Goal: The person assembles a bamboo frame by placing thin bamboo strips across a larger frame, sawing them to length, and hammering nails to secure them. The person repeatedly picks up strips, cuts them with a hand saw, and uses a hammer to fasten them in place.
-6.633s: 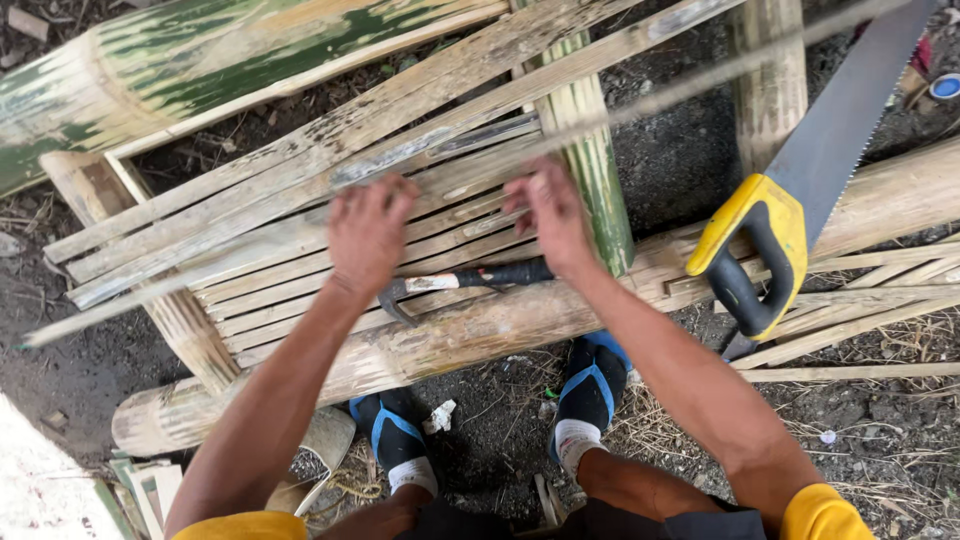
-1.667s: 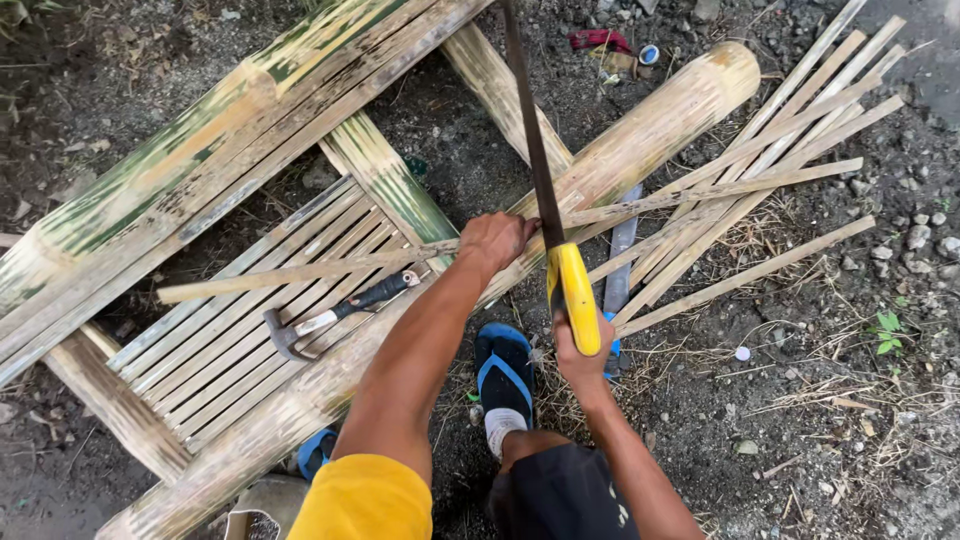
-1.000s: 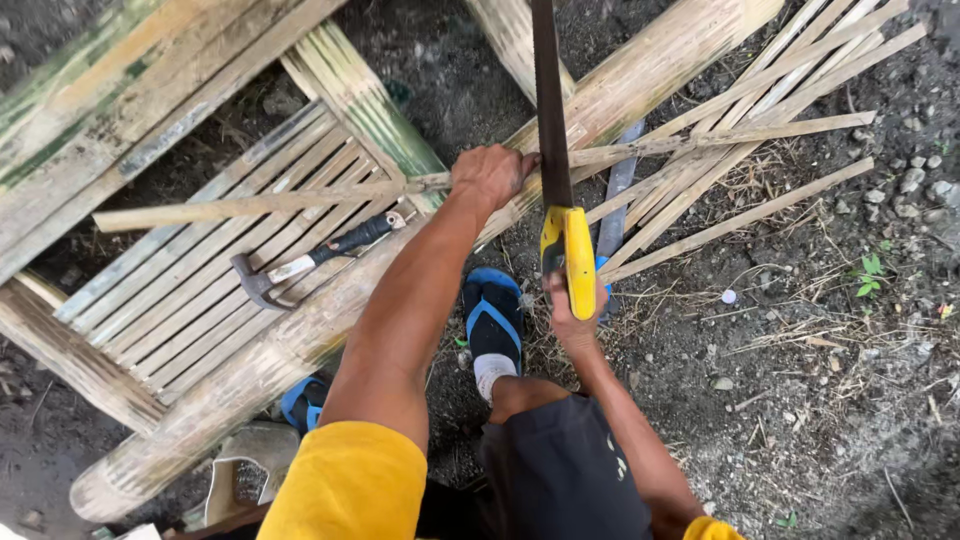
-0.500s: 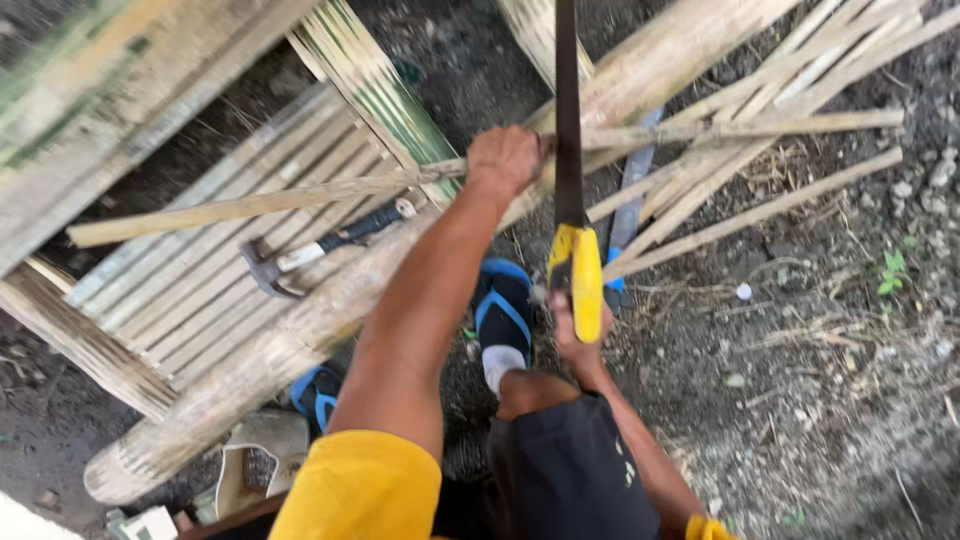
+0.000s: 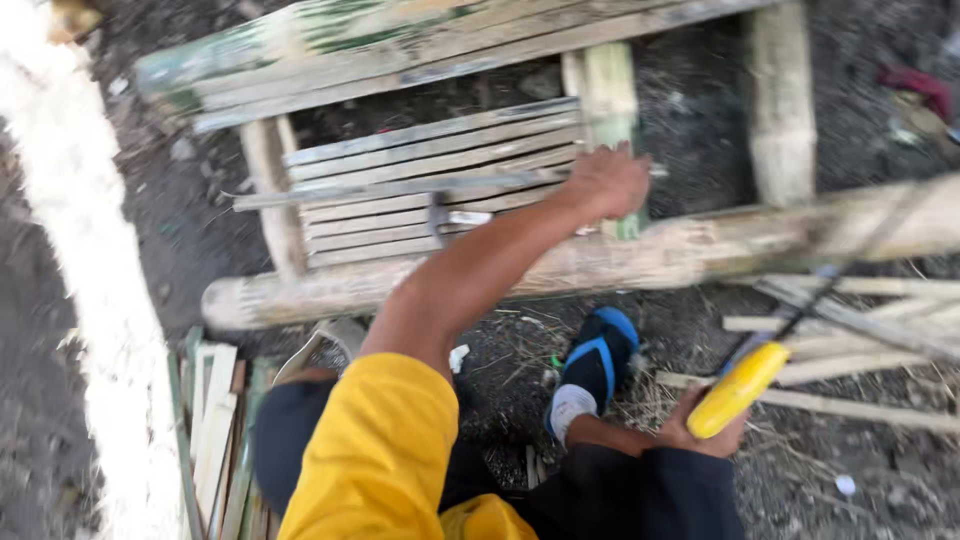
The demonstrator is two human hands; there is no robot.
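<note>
Two thick bamboo poles frame the work: one [image 5: 700, 250] lies across the ground in front of the person, another flattened green one [image 5: 400, 40] runs along the top. Between them sits a panel of split bamboo slats [image 5: 430, 190], laid side by side over cross pieces. A loose slat [image 5: 400, 188] lies across this panel, and the left hand [image 5: 605, 182] presses down on its end, fingers curled over it against a green upright piece [image 5: 610, 100]. The slat looks light, stiff and springy, with likely sharp split edges, so it is best pinned flat near the end. A hammer [image 5: 450, 215] rests on the slats just beside the forearm. To the right, a bundle of thin bamboo strips [image 5: 860, 330] lies on the dirt. The right hand [image 5: 705, 435] hangs low beside the knee, fingers clenched round the yellow handle of a saw [image 5: 740, 388], its blurred blade angling up toward the pole. A blue sandal [image 5: 600, 355] stands between pole and strips.
</note>
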